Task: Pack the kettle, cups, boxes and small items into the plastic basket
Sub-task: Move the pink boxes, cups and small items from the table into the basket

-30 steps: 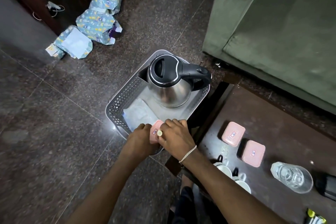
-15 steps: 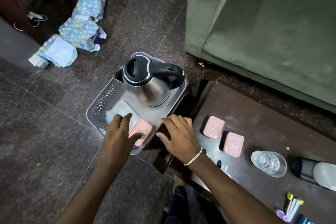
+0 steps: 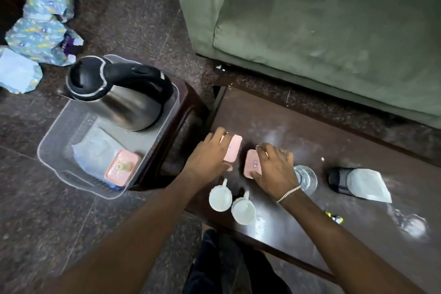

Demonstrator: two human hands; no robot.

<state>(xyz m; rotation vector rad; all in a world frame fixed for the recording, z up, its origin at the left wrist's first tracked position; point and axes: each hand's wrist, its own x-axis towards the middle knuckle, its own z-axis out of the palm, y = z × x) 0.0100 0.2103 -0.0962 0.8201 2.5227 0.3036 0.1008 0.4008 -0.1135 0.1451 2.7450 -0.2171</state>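
Note:
The clear plastic basket (image 3: 51,141) stands on a dark stool at the left. Inside it are the steel kettle (image 3: 121,100) with a black lid, a pale packet (image 3: 95,150) and one pink box (image 3: 121,168). On the dark table, my left hand (image 3: 210,153) closes its fingers around a second pink box (image 3: 232,149). My right hand (image 3: 274,169) grips a third pink box (image 3: 253,166) beside it. Both boxes still rest on the table. Two white cups (image 3: 220,198) (image 3: 243,210) stand just in front of my hands.
A glass (image 3: 307,178) stands right of my right hand, then a black item with a white packet (image 3: 367,185). A small yellow-black item (image 3: 335,217) lies near the table's front. A green sofa (image 3: 322,31) is behind. Blue wrapped parcels (image 3: 43,31) lie on the floor.
Both hands left the basket and moved right to the table. The first pink box now lies in the basket, and each hand has closed on another pink box.

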